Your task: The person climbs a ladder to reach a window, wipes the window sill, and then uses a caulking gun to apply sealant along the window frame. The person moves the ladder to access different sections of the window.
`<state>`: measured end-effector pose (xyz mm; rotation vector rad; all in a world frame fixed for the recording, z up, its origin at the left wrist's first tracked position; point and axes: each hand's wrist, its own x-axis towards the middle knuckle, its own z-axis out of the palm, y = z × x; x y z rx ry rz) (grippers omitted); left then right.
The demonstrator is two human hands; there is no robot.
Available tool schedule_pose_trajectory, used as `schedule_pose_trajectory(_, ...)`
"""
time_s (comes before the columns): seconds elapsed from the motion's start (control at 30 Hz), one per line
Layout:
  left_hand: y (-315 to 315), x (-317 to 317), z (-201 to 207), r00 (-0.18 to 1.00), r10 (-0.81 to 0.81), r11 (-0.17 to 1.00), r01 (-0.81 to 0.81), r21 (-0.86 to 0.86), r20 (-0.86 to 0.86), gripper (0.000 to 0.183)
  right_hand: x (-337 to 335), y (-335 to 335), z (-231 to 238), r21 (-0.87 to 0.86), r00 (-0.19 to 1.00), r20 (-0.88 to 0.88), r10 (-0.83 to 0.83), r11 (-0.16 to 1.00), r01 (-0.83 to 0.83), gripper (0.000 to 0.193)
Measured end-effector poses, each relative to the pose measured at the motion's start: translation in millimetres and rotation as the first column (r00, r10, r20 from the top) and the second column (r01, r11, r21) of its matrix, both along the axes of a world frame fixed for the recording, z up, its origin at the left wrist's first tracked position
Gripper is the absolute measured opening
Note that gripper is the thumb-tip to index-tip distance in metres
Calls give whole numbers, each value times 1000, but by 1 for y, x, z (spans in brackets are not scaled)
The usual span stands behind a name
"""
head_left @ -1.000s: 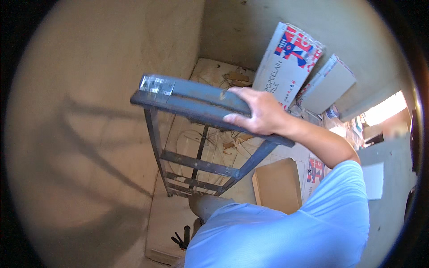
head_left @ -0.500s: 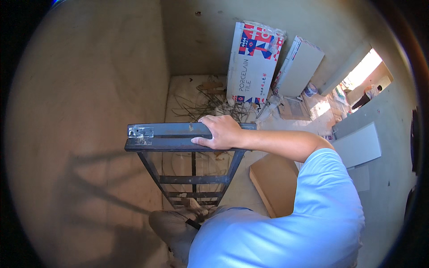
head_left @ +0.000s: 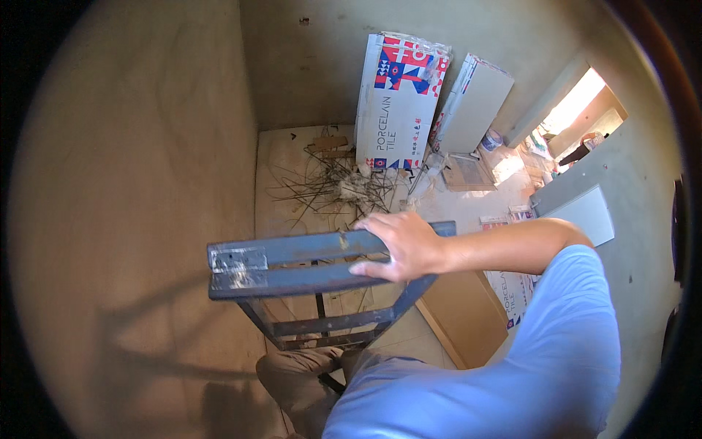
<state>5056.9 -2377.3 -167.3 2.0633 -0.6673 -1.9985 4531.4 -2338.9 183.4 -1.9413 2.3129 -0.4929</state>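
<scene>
My right hand grips the top of a dark metal stepladder. The thumb lies over the nearer top bar, and the fingers reach across to the farther one. Below the top, rungs run down between the ladder's side rails, close to my bent leg. At the ladder's left end, worn, pale tape or a plate covers the bars. My right arm comes in from the right in a light blue sleeve. My left hand is outside the picture.
A plain wall rises close on the left. Thin wires and rubble lie beyond the ladder. A tall patterned carton and pale panels lean at the back. A brown board lies right of the ladder. A person is beyond the doorway.
The ladder's top now looks larger, lower and slightly tilted, with my right hand still gripping it. The surroundings have shifted left in the picture, and more of a carton shows beside my arm.
</scene>
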Motion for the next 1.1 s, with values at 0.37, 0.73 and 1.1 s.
schedule_pose_trajectory(0.37,-28,-134,108,911,-411,911,411,36,-24,82,-4,-18,7,5,999,-15,-44,999,44,51)
schedule_pose_trajectory(0.73,-69,-33,222,750,-522,820,573,-5,406,86,3,-19,23,147,986,39,-161,977,154,52)
schedule_pose_trajectory(1.1,-18,56,248,700,-326,919,393,39,635,90,0,-16,11,40,992,81,-96,995,93,47)
